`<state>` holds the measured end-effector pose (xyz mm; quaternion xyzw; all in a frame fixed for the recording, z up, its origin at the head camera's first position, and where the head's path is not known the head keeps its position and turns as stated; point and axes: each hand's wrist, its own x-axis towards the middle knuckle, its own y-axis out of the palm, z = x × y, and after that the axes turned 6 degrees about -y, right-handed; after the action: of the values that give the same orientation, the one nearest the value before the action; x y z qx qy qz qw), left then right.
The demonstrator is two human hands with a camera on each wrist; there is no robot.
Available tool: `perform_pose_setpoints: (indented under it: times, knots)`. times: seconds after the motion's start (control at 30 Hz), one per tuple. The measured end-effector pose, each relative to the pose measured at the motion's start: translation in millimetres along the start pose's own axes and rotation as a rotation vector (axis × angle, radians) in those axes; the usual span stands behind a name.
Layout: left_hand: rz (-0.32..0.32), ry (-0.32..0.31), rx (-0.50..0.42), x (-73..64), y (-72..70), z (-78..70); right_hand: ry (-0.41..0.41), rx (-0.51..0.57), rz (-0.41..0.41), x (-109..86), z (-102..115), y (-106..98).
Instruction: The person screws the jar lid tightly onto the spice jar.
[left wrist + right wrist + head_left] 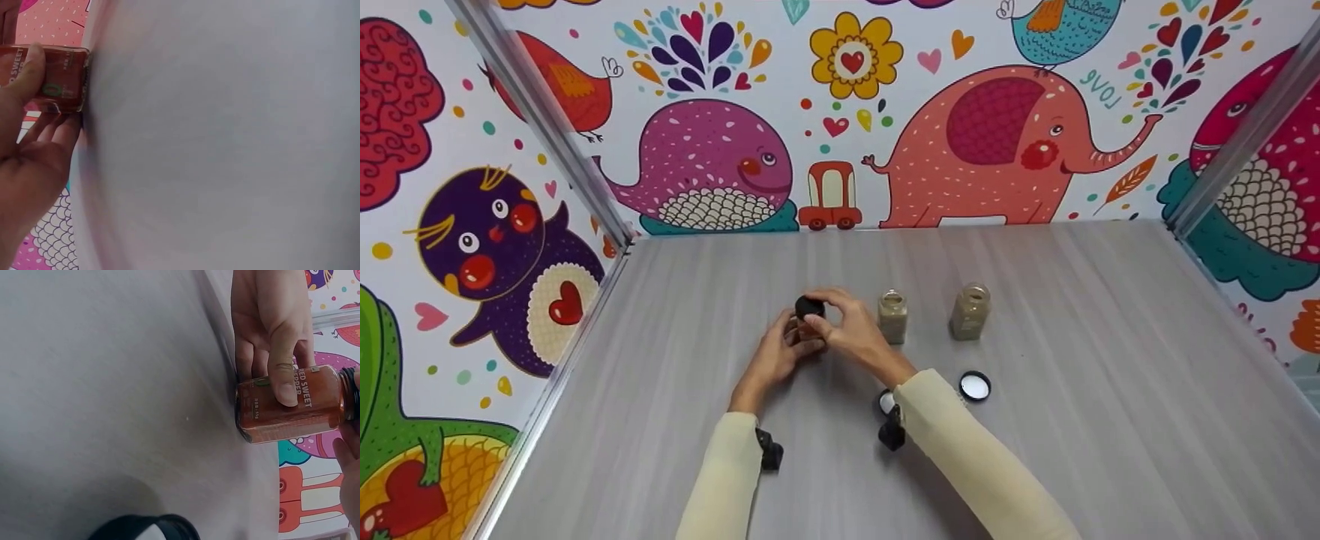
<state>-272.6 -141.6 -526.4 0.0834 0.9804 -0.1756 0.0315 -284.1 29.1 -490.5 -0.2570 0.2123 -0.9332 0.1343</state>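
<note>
A square glass spice jar [320, 402] of red powder, its label partly reading "RED SWEET", stands on the table. My left hand [780, 354] grips its body, thumb across the label in the right wrist view. Around the black lid [810, 306] on its top, my right hand [855, 330] curls its thumb and fingers. Only part of the right hand shows at the edge of the right wrist view. From the head view, the hands cover most of the jar [64, 79].
Right of the hands stand two lidless glass jars of greenish-brown powder, a nearer one [892, 321] and a farther one [970, 315]. One black lid [975, 386] lies white side up; another lid [886, 402] is partly behind the right forearm. Patterned walls [840, 135] border the table.
</note>
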Motion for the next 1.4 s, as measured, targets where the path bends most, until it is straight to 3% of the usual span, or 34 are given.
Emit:
perform_pose_setpoints:
  times: [0.7, 1.03, 1.4]
  knots:
    - [-0.010, 0.026, -0.001, 3.4, 2.0, -2.5, -0.018, -0.022, 0.016, 3.1, 2.0, -3.5]
    - [0.016, 0.023, 0.006, 2.5, 0.0, -1.6, -0.030, -0.051, -0.006, 2.2, 3.6, -4.2]
    - [0.008, 0.028, -0.006, 0.9, -0.2, -0.8, -0.022, -0.036, 0.042, 1.6, 5.7, -4.4]
